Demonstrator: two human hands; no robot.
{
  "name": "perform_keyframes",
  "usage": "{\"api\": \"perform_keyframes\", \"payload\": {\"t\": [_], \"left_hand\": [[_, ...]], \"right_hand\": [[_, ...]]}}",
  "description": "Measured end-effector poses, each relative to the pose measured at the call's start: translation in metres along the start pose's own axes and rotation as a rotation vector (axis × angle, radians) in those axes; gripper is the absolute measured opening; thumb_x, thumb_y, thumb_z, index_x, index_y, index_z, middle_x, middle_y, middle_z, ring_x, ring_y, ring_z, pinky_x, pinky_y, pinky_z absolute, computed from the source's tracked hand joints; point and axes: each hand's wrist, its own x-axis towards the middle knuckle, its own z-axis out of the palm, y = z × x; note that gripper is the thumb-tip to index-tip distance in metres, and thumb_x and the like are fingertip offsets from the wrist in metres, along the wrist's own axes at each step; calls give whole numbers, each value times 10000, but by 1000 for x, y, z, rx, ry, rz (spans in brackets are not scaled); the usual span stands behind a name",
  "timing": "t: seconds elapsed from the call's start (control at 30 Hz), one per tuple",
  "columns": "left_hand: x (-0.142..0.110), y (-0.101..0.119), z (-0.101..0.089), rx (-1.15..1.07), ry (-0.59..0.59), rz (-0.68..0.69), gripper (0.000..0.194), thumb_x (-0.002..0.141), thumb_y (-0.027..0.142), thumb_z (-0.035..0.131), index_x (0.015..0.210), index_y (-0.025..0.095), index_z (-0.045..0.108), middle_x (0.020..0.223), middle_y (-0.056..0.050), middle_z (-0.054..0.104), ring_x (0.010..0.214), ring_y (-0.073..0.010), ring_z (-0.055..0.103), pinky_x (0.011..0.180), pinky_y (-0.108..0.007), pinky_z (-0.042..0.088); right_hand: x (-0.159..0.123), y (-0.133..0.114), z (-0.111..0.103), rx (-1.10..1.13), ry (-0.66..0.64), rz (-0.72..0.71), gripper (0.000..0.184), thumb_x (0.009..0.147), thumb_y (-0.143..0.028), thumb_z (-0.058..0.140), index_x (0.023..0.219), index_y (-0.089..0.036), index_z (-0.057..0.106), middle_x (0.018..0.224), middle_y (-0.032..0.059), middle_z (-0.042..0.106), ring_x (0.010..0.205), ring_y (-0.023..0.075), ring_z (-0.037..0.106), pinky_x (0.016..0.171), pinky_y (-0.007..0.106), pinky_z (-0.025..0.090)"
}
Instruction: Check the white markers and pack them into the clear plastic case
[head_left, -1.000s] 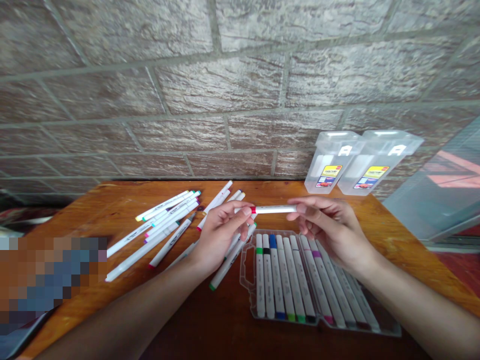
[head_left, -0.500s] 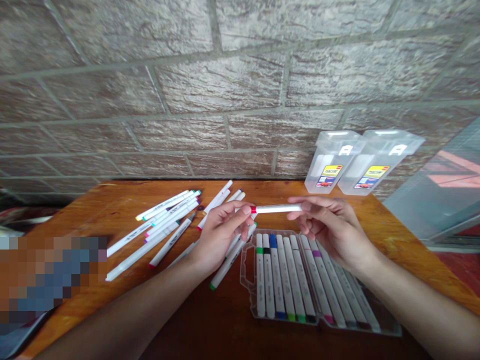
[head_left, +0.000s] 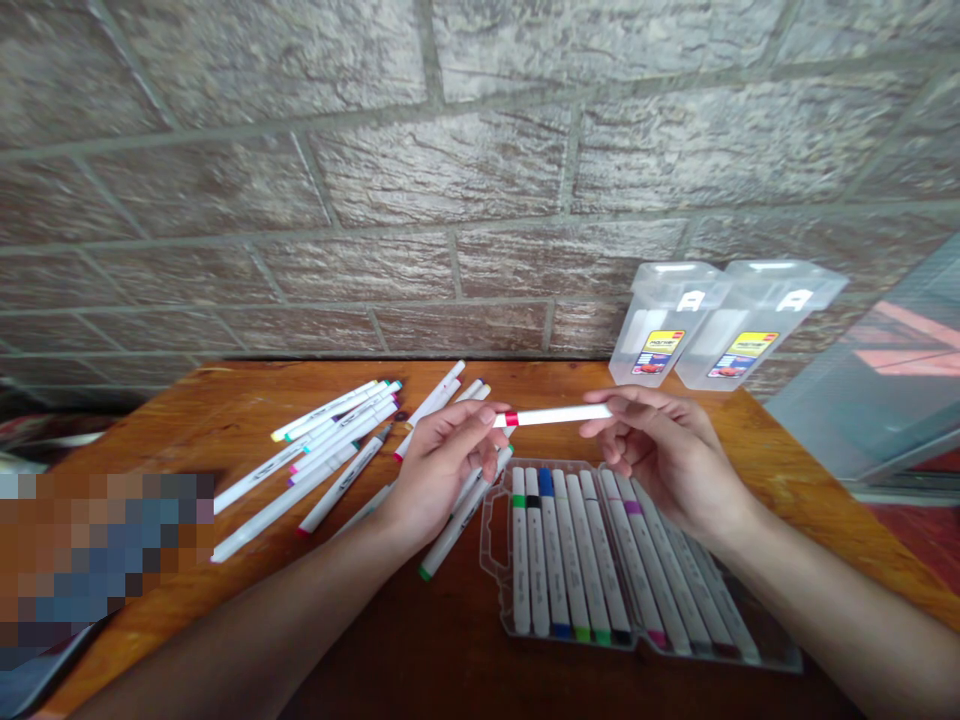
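And here's the red-banded marker (head_left: 559, 414), level above the table (head_left: 247, 640), left hand (head_left: 442, 460) pinching its banded end, right hand (head_left: 671, 445) pinching the other! Marker-filled clear case (head_left: 491, 540) near right, loose markers (head_left: 341, 430) left, two upright plastic boxes (head_left: 694, 325) far right.

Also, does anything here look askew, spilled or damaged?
No spill or damage shows. The loose markers left of the open case lie crossed at mixed angles, untidy against the orderly rows inside it. Coarse pixelation covers the lower left, so I cannot judge that area.
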Motion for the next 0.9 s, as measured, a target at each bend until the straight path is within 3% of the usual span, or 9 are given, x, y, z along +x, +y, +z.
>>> {"api": "perform_keyframes", "payload": {"t": [0.4,0.73,0.9], "left_hand": [[-3,-1,-2,-44,-124,69,241,962,292,701,1130,161,814,894,-96,791,538,-81,615,545,-208,480],[-7,-2,-5,51,-264,129,283,991,261,675,1256,244,773,1042,-96,803,588,-91,642,596,-235,504],[-7,-1,-4,77,-276,139,284,996,249,666,1260,257,769,1058,-100,811,587,-93,653,604,-239,504]], "right_hand": [[5,0,2,-8,157,29,162,756,-300,838,843,-164,824,658,54,764,453,96,560,373,159,419],[10,3,-3,4,203,78,206,719,-306,849,832,-136,816,660,71,767,453,90,536,362,151,403],[10,3,-3,9,211,97,222,695,-308,867,820,-132,814,659,78,771,450,90,533,361,152,406]]}}
